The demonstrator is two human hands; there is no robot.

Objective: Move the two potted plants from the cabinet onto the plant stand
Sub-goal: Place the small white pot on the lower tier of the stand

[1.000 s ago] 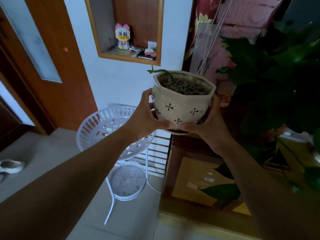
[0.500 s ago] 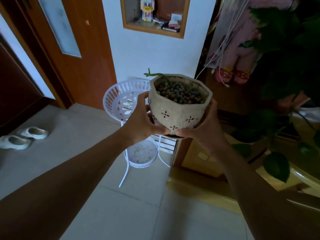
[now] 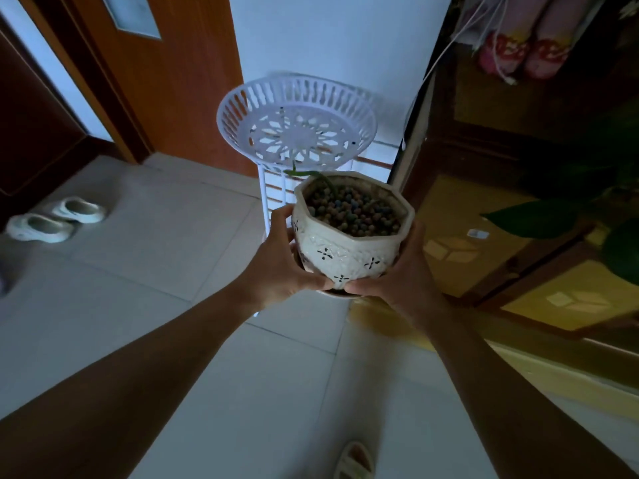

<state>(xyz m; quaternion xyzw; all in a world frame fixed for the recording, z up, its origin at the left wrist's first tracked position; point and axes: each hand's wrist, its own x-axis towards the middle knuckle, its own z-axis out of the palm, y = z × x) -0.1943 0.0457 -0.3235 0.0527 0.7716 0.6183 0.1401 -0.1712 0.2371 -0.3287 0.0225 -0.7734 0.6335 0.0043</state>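
I hold a cream octagonal ceramic pot (image 3: 349,247) filled with round clay pebbles and a small green sprout, carried in the air at mid-frame. My left hand (image 3: 280,267) grips its left side and base; my right hand (image 3: 397,274) grips its right side. Beyond and above the pot stands the white plant stand, its slotted round top tray (image 3: 242,108) bare. The pot hangs in front of the stand's legs, lower in the frame than the top tray. Dark green leaves (image 3: 532,219) of a second plant show at the right by the wooden cabinet (image 3: 484,188).
An orange-brown door (image 3: 166,81) and a white wall (image 3: 328,36) rise behind the stand. A pair of white slippers (image 3: 55,219) lies on the tiled floor at the left. My slippered foot (image 3: 354,461) shows at the bottom edge. White cords (image 3: 439,60) hang near the cabinet's edge.
The view has tilted downward and moved closer to the stand. The pot, still in both hands, has come down and now sits lower in the frame than the top tray.
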